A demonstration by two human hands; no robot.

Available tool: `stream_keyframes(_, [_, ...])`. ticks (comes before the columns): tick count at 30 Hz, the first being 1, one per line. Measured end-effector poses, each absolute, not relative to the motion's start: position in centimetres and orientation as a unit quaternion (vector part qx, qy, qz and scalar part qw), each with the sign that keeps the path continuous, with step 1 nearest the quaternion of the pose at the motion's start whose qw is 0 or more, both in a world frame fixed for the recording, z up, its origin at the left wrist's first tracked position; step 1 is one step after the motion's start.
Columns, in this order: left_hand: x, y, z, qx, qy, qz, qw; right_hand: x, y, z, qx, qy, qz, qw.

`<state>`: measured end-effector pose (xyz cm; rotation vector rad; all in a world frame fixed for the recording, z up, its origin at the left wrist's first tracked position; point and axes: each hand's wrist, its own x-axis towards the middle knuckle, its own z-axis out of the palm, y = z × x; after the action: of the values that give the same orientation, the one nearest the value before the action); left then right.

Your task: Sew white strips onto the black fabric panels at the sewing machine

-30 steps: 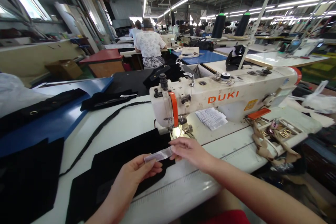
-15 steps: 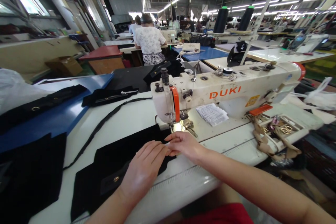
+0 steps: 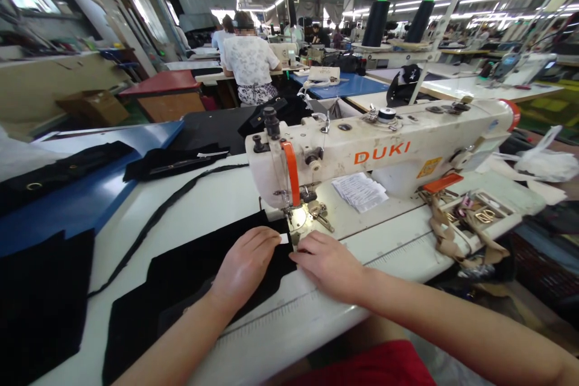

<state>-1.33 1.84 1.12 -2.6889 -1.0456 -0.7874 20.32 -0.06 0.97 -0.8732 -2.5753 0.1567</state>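
Observation:
A small white label [image 3: 284, 239] lies on the right end of a black fabric piece [image 3: 181, 265], in front of the sewing machine's needle area. My left hand [image 3: 246, 260] rests on the cloth with its fingertips closed on the label's left end. At the cloth's right edge, my right hand [image 3: 332, 265] has thumb and forefinger closed on the border. The white sewing machine [image 3: 335, 163], marked DUKI, stands just beyond both hands, its lamp lighting the metal plate [image 3: 299, 218] under the needle.
A stack of printed white labels [image 3: 359, 191] lies on the machine bed. To the right, a tray [image 3: 495, 205] holds metal rings beside tan straps [image 3: 441, 229]. More black pieces [image 3: 45, 295] lie at left, near a long black strip [image 3: 154, 229]. A co-worker [image 3: 248, 60] sits ahead.
My hands have drawn apart: the right one has shifted from the left fingertips to the cloth's right edge. The white label now shows plainly. The whole view has shifted slightly.

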Motion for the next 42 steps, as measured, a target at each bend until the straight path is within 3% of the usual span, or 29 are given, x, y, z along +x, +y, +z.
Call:
stream_keyframes(32, [-1.1,1.9,1.0,-0.918,-0.323,-0.196,0.12,19.9,2.2,1.2,-0.339,-0.923,0.03,0.182])
stream_keyframes(42, [-1.2,-0.3,1.0,-0.903,-0.404,-0.14,0.045,19.7,3.1,0.7,-0.316,-0.936,-0.007,0.155])
